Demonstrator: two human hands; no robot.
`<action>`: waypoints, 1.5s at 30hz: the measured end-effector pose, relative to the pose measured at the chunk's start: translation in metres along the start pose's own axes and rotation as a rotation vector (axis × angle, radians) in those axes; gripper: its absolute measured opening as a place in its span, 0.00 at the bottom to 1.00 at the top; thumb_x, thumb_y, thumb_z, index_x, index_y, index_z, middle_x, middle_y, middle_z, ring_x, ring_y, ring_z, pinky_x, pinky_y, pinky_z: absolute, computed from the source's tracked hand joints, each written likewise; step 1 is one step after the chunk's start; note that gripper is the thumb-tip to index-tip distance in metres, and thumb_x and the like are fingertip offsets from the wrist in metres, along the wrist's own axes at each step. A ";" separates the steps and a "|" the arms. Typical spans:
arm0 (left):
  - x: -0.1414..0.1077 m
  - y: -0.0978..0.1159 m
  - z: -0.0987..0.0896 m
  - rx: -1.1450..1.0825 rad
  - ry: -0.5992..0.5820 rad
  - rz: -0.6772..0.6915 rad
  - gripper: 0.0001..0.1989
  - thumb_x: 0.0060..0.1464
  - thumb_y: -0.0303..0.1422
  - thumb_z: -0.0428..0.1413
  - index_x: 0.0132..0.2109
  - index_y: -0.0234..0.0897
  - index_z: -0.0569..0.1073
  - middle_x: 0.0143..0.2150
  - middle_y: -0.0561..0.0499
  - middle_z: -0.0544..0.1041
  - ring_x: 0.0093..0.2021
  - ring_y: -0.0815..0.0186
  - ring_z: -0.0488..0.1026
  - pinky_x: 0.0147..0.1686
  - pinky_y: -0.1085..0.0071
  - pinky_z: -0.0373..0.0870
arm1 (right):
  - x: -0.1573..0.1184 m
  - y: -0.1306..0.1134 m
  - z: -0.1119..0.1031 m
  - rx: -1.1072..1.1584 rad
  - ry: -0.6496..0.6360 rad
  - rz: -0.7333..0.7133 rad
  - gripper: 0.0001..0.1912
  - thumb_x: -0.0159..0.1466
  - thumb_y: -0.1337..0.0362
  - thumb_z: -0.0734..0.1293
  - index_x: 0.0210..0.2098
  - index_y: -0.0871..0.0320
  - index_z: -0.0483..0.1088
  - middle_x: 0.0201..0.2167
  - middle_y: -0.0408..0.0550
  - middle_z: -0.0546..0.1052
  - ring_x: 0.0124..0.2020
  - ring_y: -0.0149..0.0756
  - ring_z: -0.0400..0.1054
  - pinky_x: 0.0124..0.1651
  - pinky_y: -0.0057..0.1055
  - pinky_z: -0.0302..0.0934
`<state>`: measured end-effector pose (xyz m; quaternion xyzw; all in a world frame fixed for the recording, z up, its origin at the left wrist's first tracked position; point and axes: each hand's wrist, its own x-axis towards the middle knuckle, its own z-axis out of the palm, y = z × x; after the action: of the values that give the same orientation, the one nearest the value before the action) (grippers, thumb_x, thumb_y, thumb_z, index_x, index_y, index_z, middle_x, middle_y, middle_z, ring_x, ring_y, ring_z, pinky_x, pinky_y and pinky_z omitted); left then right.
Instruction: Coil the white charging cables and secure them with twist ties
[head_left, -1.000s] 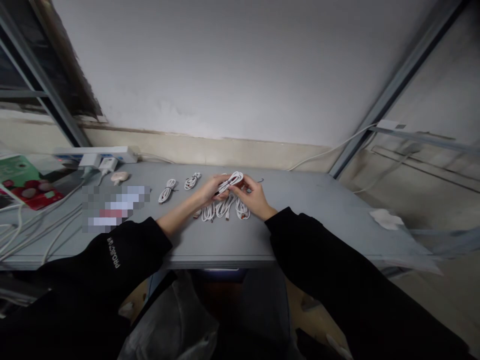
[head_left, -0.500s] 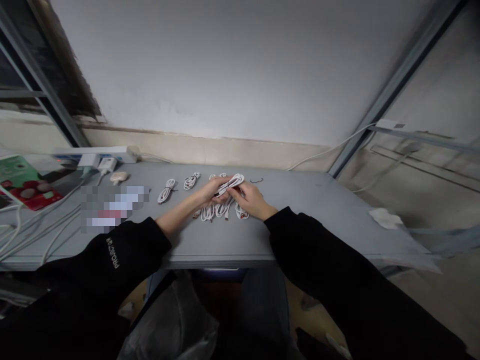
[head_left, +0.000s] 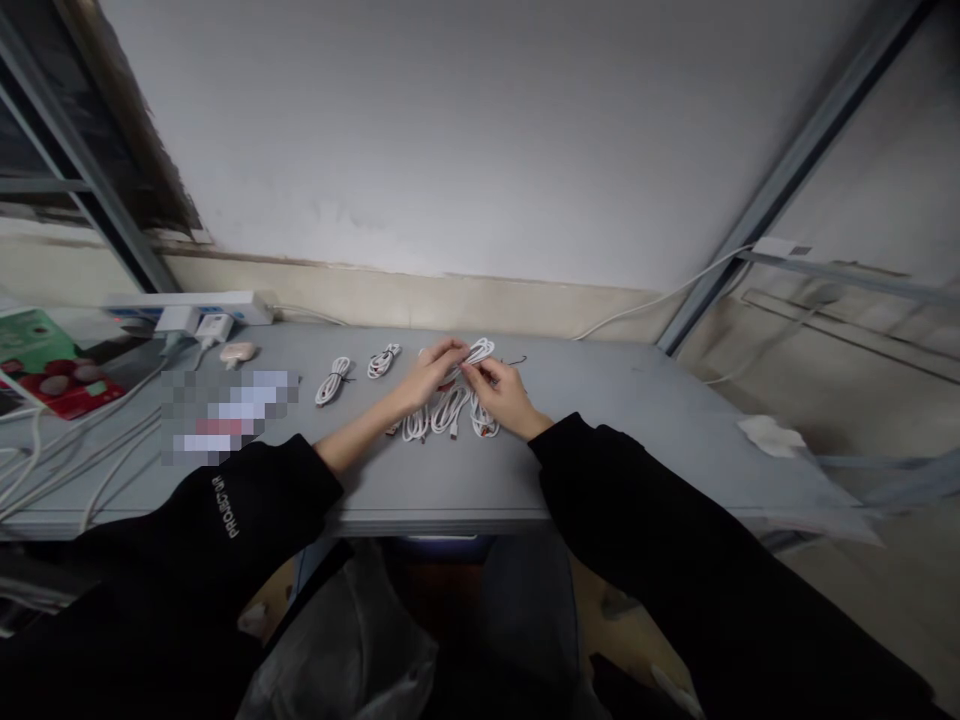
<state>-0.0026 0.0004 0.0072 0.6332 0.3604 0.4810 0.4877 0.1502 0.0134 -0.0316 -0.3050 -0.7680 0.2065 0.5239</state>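
Between my two hands is a coiled white charging cable [head_left: 481, 349], its looped end sticking out past the fingertips. My left hand [head_left: 435, 375] is closed around its left part, which the fingers mostly hide. With thumb and fingers pinched, my right hand [head_left: 504, 392] grips the cable near its middle. Just below the hands lie several more coiled white cables [head_left: 449, 410] with their plugs showing. Two tied cable bundles rest to the left: one bundle [head_left: 333, 381] nearer, another bundle [head_left: 384, 360] farther back. A thin black tie [head_left: 516, 360] lies beyond my right hand.
A white power strip [head_left: 240, 308] with plugged-in chargers stands at the back left. Loose white cords [head_left: 90, 440] and a green and red package [head_left: 56, 365] are at the left. Crumpled white material [head_left: 772, 436] lies on the grey table [head_left: 637, 430] at the right.
My left hand has turned over the cable, its fingers now covering more of it. My right hand has shifted to a pinch, and the coil sits slightly farther right and up.
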 end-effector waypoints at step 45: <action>-0.003 0.000 -0.003 0.451 0.091 0.285 0.22 0.48 0.29 0.57 0.52 0.33 0.68 0.21 0.61 0.64 0.23 0.72 0.60 0.26 0.75 0.56 | 0.005 0.017 -0.005 -0.289 0.025 -0.032 0.11 0.69 0.60 0.55 0.32 0.53 0.64 0.29 0.45 0.69 0.30 0.36 0.62 0.35 0.32 0.54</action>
<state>-0.0065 -0.0019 0.0062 0.7478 0.3872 0.4804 0.2450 0.1573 0.0290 -0.0374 -0.3675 -0.7879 0.0817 0.4873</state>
